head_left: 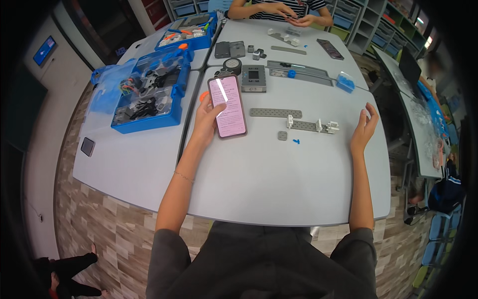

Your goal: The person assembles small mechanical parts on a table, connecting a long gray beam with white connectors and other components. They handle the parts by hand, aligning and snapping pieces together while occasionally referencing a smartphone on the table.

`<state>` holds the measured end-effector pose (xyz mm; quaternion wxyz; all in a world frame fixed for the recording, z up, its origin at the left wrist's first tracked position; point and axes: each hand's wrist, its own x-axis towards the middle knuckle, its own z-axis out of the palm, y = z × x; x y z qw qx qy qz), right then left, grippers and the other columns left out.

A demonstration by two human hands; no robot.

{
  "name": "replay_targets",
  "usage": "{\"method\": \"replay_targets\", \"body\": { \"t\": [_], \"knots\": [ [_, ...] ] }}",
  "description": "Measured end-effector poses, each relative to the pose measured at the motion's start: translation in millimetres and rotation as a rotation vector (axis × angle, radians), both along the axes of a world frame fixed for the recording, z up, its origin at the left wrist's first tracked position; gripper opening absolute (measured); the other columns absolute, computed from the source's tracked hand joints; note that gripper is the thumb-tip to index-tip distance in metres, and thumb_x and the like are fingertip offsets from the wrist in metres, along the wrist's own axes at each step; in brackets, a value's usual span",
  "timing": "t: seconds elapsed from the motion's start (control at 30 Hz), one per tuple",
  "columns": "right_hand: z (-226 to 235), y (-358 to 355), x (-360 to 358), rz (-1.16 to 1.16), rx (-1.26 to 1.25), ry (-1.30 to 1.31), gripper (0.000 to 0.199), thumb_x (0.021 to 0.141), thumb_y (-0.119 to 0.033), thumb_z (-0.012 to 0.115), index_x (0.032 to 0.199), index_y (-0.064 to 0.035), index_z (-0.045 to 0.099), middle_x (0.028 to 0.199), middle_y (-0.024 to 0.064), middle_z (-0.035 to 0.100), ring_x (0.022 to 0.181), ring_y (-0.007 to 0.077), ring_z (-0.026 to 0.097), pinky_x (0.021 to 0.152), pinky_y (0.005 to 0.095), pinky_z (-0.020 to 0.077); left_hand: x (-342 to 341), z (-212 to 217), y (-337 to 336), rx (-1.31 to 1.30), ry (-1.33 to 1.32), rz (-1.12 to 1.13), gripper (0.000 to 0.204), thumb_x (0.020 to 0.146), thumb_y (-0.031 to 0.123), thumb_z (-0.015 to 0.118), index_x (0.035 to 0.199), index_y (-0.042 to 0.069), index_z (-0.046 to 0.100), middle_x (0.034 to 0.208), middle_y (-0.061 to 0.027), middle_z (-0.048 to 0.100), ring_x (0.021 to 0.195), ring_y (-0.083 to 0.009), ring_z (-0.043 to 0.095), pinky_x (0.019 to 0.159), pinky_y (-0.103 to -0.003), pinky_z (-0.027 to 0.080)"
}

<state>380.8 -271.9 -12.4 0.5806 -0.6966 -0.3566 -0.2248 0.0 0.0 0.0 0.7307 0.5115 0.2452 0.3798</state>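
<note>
My left hand [205, 119] is closed around a smartphone [228, 107], its lit screen full of text and the thumb lying over the glass. Over the right side of the table, my right hand [364, 128] holds nothing, its fingers apart and slightly curled. Between the hands lies a grey perforated beam with white brackets [311, 125] fixed on it. A longer bare grey perforated beam [275, 113] is just behind it. A small grey square plate [282, 135] and several blue pegs [297, 141] lie in front.
A grey control brick [254, 78] and a wheel [232, 65] stand behind the phone. Further back are a grey tray [301, 73] and a blue parts box [345, 82]. An open blue case [149, 94] of parts fills the left table. Across the table, a person's hands [294, 17] are close together.
</note>
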Motion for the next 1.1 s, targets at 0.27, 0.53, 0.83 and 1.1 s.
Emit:
{"method": "replay_targets", "body": {
  "t": [0.27, 0.53, 0.83, 1.1],
  "knots": [
    [-16, 5, 24, 0.000, 0.153, 0.337, 0.045, 0.111, -0.039, 0.050, 0.137, -0.0031, 0.057, 0.139, 0.0104, 0.059, 0.124, 0.0208, 0.058, 0.102, 0.0367, 0.0467, 7, 4, 6, -0.020, -0.032, 0.029, 0.041, 0.101, 0.014, 0.057, 0.140, 0.002, 0.052, 0.126, -0.0139, 0.069, 0.111, -0.0232, 0.071, 0.097, -0.038, 0.058],
    [-21, 5, 26, 0.029, 0.242, 0.568, 0.045, 0.111, -0.041, 0.049, 0.134, -0.0034, 0.058, 0.137, 0.0096, 0.060, 0.123, 0.0212, 0.060, 0.093, 0.0338, 0.0469, 1, 29, 22, -0.100, 0.147, -0.014, 0.048, 0.108, 0.032, 0.044, 0.144, 0.000, 0.050, 0.136, -0.0178, 0.065, 0.125, -0.0253, 0.067, 0.110, -0.044, 0.053],
    [-23, 3, 26, 0.048, 0.253, 0.580, 0.042, 0.110, -0.039, 0.050, 0.133, -0.0044, 0.059, 0.135, 0.0083, 0.061, 0.119, 0.0198, 0.060, 0.089, 0.0311, 0.0461, 17, 46, 28, -0.023, 0.281, -0.009, 0.055, 0.113, 0.033, 0.027, 0.146, -0.003, 0.051, 0.134, -0.0191, 0.068, 0.124, -0.0270, 0.069, 0.110, -0.040, 0.055],
    [-22, 3, 25, 0.049, 0.254, 0.598, 0.040, 0.110, -0.038, 0.052, 0.132, -0.0052, 0.060, 0.133, 0.0069, 0.061, 0.116, 0.0183, 0.060, 0.086, 0.0299, 0.0454, 23, 39, 35, 0.001, 0.273, 0.019, 0.055, 0.113, 0.034, 0.032, 0.144, -0.006, 0.053, 0.136, -0.0194, 0.066, 0.126, -0.0255, 0.066, 0.111, -0.039, 0.050]
  ]
}}
